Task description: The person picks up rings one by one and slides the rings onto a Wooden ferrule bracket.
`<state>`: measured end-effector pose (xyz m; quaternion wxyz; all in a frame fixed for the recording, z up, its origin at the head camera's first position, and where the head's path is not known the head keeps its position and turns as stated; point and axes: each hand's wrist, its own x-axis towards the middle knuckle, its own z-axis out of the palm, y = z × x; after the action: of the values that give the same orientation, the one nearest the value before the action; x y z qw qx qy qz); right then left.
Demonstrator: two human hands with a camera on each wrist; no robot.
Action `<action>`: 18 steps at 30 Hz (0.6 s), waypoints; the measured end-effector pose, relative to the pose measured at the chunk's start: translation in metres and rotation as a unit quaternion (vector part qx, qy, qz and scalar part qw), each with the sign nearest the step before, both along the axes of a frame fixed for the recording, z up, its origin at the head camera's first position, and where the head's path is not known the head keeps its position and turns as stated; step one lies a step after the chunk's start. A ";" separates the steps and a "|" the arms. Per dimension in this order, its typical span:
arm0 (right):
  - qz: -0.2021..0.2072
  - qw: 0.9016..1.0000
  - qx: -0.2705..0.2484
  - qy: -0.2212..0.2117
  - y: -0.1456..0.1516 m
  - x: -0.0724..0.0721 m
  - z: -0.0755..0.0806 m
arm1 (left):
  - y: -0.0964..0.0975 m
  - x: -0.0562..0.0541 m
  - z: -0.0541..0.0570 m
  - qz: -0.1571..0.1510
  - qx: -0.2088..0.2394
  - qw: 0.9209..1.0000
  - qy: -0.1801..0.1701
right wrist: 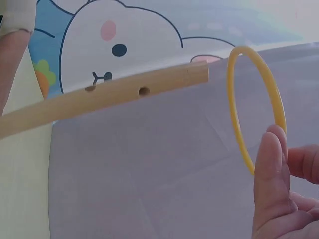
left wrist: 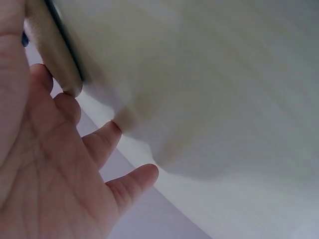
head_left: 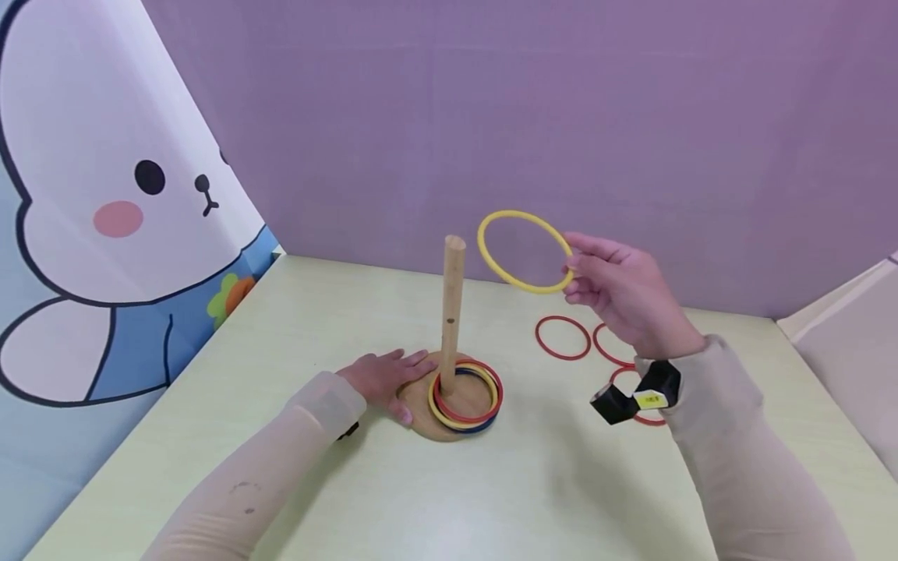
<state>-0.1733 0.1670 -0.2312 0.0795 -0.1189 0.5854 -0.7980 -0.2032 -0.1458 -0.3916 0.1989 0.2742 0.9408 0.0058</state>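
Observation:
My right hand [head_left: 624, 288] pinches a yellow ring [head_left: 522, 287] by its right edge, up in the air to the right of the wooden peg [head_left: 452, 304]. In the right wrist view the yellow ring [right wrist: 233, 99] hangs just beyond the top end of the peg [right wrist: 169, 83], apart from it. My left hand [head_left: 382, 382] rests with spread fingers on the left side of the round wooden base [head_left: 421, 413]. Around the foot of the peg lie a red ring [head_left: 500, 389], a yellow ring [head_left: 432, 401] and a dark blue ring [head_left: 484, 427].
On the table [head_left: 519, 499], to the right of the base, lie a red ring [head_left: 563, 358] and two more red rings partly hidden by my right hand and wrist. A purple backdrop [head_left: 435, 117] stands behind, and a cartoon-printed cloth [head_left: 63, 156] hangs at the left.

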 end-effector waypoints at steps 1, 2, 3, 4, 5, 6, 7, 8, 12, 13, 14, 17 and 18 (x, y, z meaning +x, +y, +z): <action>-0.001 1.000 -0.001 0.003 -0.002 0.001 0.001 | 0.000 0.000 0.000 0.000 -0.003 1.000 0.000; -0.003 1.000 0.001 0.005 -0.004 0.001 0.001 | 0.001 0.000 0.000 0.000 -0.005 1.000 0.000; -0.004 1.000 0.003 0.006 -0.006 0.002 0.002 | 0.001 0.000 0.001 0.000 -0.005 1.000 -0.001; -0.006 1.000 0.008 0.007 -0.008 0.003 0.003 | 0.001 0.000 0.001 0.001 -0.006 1.000 -0.001; -0.007 1.000 0.012 0.007 -0.009 0.003 0.004 | 0.002 0.000 0.002 0.001 -0.006 1.000 -0.001; -0.008 1.000 0.017 0.007 -0.011 0.003 0.004 | 0.002 0.000 0.002 0.002 -0.006 1.000 -0.002; -0.009 1.000 0.023 0.007 -0.013 0.003 0.005 | 0.002 0.000 0.002 0.002 -0.006 1.000 -0.002; -0.010 1.000 0.026 0.007 -0.014 0.004 0.006 | 0.002 0.000 0.002 0.002 -0.006 1.000 -0.002; -0.012 0.999 0.035 0.011 -0.020 0.004 0.007 | 0.001 0.000 0.002 0.001 -0.005 1.000 -0.003; -0.011 0.999 0.036 0.012 -0.021 0.004 0.008 | 0.001 0.000 0.002 0.001 -0.005 1.000 -0.002; -0.010 0.999 0.038 0.013 -0.022 0.005 0.008 | 0.001 0.000 0.002 0.001 -0.005 1.000 -0.002; -0.008 0.999 0.043 0.014 -0.025 0.005 0.008 | 0.001 0.000 0.001 0.000 -0.007 1.000 0.000; -0.008 0.999 0.044 0.014 -0.026 0.005 0.008 | 0.001 0.000 0.001 -0.001 -0.007 1.000 0.001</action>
<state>-0.1684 0.1410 -0.2236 0.0704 -0.1219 0.6219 -0.7703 -0.2029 -0.1448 -0.3907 0.1997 0.2739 0.9408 -0.0013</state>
